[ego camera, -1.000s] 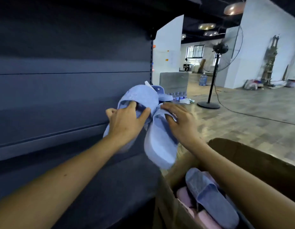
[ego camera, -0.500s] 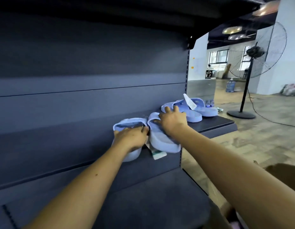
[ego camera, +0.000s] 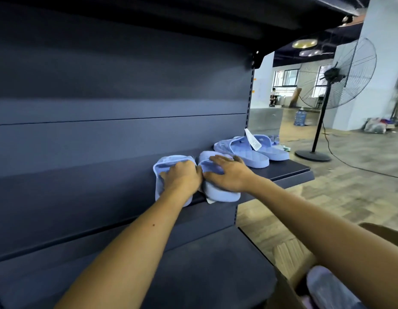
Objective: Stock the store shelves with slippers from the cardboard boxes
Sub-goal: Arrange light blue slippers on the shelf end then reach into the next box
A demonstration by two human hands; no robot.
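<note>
Your left hand (ego camera: 182, 178) curls its fingers over the left blue slipper (ego camera: 169, 161), and your right hand (ego camera: 232, 175) lies flat, fingers spread, on the right blue slipper (ego camera: 220, 195). Both slippers sit on the dark shelf (ego camera: 289, 169) with their heels overhanging its front edge. Just to their right a tagged blue pair (ego camera: 244, 150) takes up the shelf's end, the cardboard box (ego camera: 287, 253) sits under your right arm, and a pedestal fan (ego camera: 334, 74) stands well beyond.

Dim shadowed shelving (ego camera: 104, 85) against daylight from far windows (ego camera: 285, 78); wide-angle bending, soft blur at edges
</note>
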